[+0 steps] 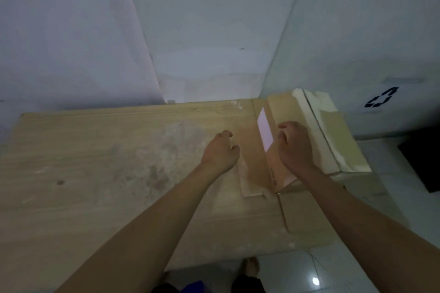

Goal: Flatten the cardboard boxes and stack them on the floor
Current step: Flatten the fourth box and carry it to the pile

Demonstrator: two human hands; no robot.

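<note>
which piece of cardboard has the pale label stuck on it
The small cardboard box at the right, between the two hands. Its sloping face bears the pale label. The large flattened cardboard sheet beneath it shows only stains.

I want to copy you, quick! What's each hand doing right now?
Left hand: fingers loosely curled, holding nothing, above the flattened cardboard.
Right hand: fingers loosely curled over the cardboard box, no clear grip.
</note>
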